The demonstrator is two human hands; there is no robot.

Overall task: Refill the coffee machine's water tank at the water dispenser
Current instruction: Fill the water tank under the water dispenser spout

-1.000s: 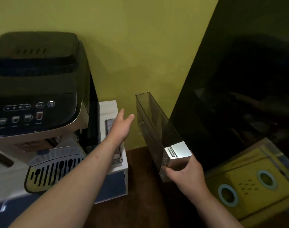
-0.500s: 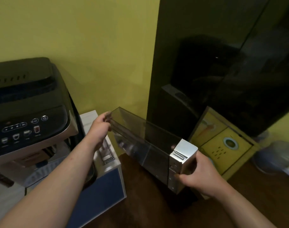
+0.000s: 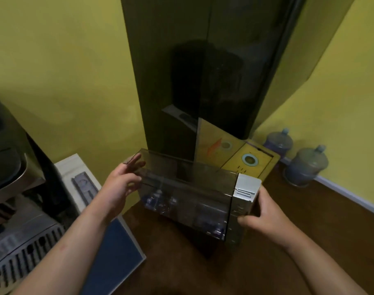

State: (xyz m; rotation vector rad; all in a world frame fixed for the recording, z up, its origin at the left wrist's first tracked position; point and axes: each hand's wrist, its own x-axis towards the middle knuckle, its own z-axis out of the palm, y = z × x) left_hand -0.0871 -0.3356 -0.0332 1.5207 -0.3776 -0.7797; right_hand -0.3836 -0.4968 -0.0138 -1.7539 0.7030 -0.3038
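Note:
The coffee machine's water tank (image 3: 188, 188), a narrow smoked-plastic box with a silver end cap (image 3: 245, 188), hangs level in the air in front of me. My left hand (image 3: 118, 186) holds its left end; the fingers show through the tinted wall and the thumb lies on the near side. My right hand (image 3: 265, 218) grips the silver end from the right. The tall black water dispenser (image 3: 224, 50) stands straight behind the tank, its dark recess (image 3: 205, 81) above it. The coffee machine (image 3: 9, 167) is at the left edge, its slotted drip tray (image 3: 22, 256) below.
The coffee machine sits on a white and blue stand (image 3: 115, 241). A yellow box (image 3: 245, 158) with ringed holes leans at the dispenser's base. Two large water bottles (image 3: 277, 142) (image 3: 307, 165) stand on the brown floor (image 3: 309, 220) along the yellow wall at right.
My view has swung right from the coffee machine toward the dispenser. The tank has turned level and come nearer, and my left hand has taken hold of its left end.

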